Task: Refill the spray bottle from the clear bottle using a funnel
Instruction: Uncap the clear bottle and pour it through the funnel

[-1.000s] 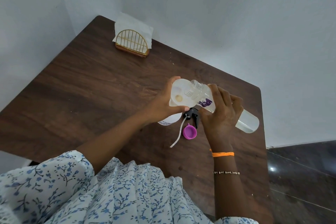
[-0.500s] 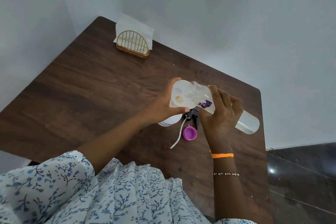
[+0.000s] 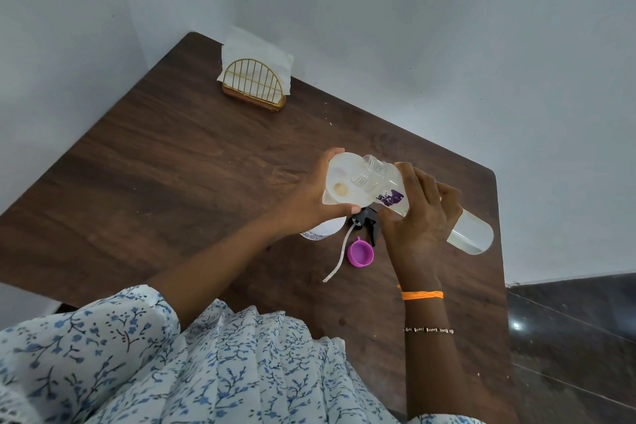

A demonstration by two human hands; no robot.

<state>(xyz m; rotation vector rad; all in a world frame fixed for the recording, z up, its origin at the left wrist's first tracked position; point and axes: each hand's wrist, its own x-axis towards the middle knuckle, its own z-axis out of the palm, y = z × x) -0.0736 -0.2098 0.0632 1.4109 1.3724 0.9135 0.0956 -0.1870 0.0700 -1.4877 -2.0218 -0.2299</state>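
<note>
My right hand grips a long clear bottle, tipped on its side with its open threaded mouth over a white translucent funnel. My left hand holds the funnel by its rim, thumb on the near edge. Under the funnel stands the white spray bottle, mostly hidden by my left hand. The black spray head with its white dip tube lies on the table beside a purple cap.
A gold wire napkin holder with white napkins stands at the far left corner of the dark wooden table. White walls close the back. The table's right edge drops to a dark floor.
The clear bottle's mouth has shifted slightly further over the funnel; both hands keep their holds and the rest stays put.
</note>
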